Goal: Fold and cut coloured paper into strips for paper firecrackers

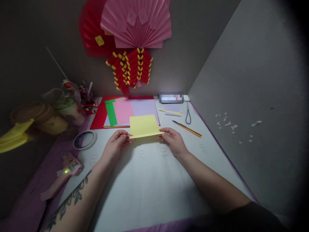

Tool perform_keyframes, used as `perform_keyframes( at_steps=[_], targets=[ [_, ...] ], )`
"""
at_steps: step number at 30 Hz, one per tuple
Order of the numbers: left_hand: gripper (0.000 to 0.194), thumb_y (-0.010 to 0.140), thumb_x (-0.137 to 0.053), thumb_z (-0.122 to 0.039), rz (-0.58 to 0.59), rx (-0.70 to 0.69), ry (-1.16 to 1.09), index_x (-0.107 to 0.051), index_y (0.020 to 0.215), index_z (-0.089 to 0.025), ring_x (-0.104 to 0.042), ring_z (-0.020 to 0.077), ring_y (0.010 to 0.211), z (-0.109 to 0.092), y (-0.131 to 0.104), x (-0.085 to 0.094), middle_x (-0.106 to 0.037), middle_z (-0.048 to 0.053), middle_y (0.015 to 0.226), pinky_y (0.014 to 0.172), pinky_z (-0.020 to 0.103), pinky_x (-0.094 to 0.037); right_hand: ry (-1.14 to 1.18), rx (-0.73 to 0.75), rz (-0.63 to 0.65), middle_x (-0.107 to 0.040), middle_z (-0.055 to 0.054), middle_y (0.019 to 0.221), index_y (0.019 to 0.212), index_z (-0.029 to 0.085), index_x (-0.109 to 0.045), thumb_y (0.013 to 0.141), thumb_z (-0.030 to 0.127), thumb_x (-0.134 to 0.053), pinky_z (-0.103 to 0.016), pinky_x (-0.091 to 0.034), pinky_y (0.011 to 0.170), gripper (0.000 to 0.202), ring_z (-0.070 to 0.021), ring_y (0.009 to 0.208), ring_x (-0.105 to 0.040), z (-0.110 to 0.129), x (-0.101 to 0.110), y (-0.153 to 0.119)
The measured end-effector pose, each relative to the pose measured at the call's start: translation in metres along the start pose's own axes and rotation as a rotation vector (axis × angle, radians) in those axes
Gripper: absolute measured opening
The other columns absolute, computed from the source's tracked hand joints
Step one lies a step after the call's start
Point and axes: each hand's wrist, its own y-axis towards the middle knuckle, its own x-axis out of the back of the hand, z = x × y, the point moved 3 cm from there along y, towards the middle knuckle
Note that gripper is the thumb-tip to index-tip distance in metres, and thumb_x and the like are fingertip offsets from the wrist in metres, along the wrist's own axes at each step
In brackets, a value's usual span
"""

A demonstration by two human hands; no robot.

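Note:
A yellow sheet of paper is held up above the white work surface, its near edge folded into a narrow strip. My left hand pinches the near left corner between thumb and fingers. At the near right corner, my right hand grips the same sheet in a similar pinch. Behind it lies a stack of coloured sheets: a green one, a pink one and a lilac one, over red paper.
A craft knife, thin paper strips and a looped strap lie to the right. On the left are a tape roll, a pink glue gun with a lit green light, and cups. Paper fans hang on the wall.

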Motion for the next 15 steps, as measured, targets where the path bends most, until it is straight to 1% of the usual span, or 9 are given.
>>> perform_keyframes(
  at_steps=[2,4,6,7,9,11,13,15],
  targets=[
    [0.031,0.068,-0.070,-0.036,0.000,-0.031,0.075,-0.051,0.086,-0.018,-0.064,0.0143,0.072,-0.001,-0.001,-0.001,-0.064,0.000,0.078,0.068,0.026,-0.048,-0.007,0.007,0.019,-0.070,-0.004,0.080,0.098,0.018,-0.062,0.075,0.037,-0.069,-0.023,-0.045,0.059,0.030,-0.0149,0.073,-0.066,-0.001,-0.001,0.000],
    [0.032,0.067,-0.071,-0.035,-0.002,-0.083,0.209,-0.051,0.086,-0.018,-0.061,0.0125,0.066,-0.001,-0.001,-0.001,-0.062,-0.003,0.070,0.062,0.023,-0.044,-0.055,0.001,0.038,-0.069,-0.003,0.076,0.098,0.018,-0.062,0.076,0.038,-0.067,-0.023,-0.044,0.057,0.030,-0.0149,0.071,-0.065,-0.003,-0.003,0.002],
    [0.031,0.065,-0.071,-0.032,0.005,-0.128,0.376,-0.052,0.086,-0.019,-0.057,0.0117,0.059,0.001,-0.002,0.001,-0.058,-0.005,0.063,0.056,0.021,-0.039,-0.168,-0.004,0.028,-0.066,-0.002,0.072,0.097,0.018,-0.062,0.077,0.038,-0.064,-0.025,-0.045,0.058,0.029,-0.0154,0.069,-0.064,-0.006,-0.004,0.004],
    [0.029,0.065,-0.070,-0.031,0.014,-0.144,0.468,-0.053,0.085,-0.019,-0.055,0.0119,0.056,0.003,-0.002,0.002,-0.058,-0.005,0.062,0.054,0.021,-0.037,-0.262,0.010,0.010,-0.066,-0.002,0.073,0.096,0.018,-0.063,0.077,0.037,-0.062,-0.027,-0.047,0.061,0.026,-0.0158,0.070,-0.063,-0.006,-0.004,0.005],
    [0.023,0.067,-0.067,-0.030,0.037,-0.166,0.677,-0.055,0.083,-0.020,-0.053,0.0133,0.055,0.006,-0.001,0.004,-0.059,-0.004,0.062,0.053,0.023,-0.035,-0.510,0.100,-0.028,-0.066,-0.004,0.084,0.096,0.019,-0.064,0.078,0.031,-0.058,-0.032,-0.050,0.069,0.022,-0.0170,0.075,-0.062,-0.005,-0.005,0.006],
    [0.017,0.069,-0.063,-0.029,0.057,-0.197,0.886,-0.058,0.084,-0.021,-0.055,0.0158,0.058,0.007,-0.001,0.007,-0.062,-0.002,0.067,0.055,0.025,-0.036,-0.786,0.259,-0.029,-0.063,-0.008,0.099,0.101,0.019,-0.065,0.079,0.024,-0.054,-0.037,-0.050,0.081,0.025,-0.0197,0.086,-0.060,0.000,-0.008,0.003],
    [0.015,0.072,-0.060,-0.027,0.074,-0.226,1.064,-0.059,0.087,-0.022,-0.057,0.0180,0.063,0.006,-0.002,0.007,-0.065,0.000,0.073,0.058,0.027,-0.037,-1.002,0.404,0.044,-0.060,-0.011,0.108,0.109,0.018,-0.064,0.082,0.020,-0.051,-0.041,-0.046,0.090,0.030,-0.0233,0.099,-0.056,0.004,-0.016,-0.003],
    [0.016,0.075,-0.056,-0.026,0.066,-0.260,1.208,-0.059,0.091,-0.022,-0.059,0.0197,0.069,0.004,-0.005,0.003,-0.066,0.003,0.080,0.061,0.028,-0.039,-1.139,0.482,0.201,-0.061,-0.012,0.113,0.113,0.018,-0.064,0.084,0.020,-0.051,-0.044,-0.043,0.097,0.032,-0.0257,0.110,-0.051,0.006,-0.026,-0.013]
  ],
)
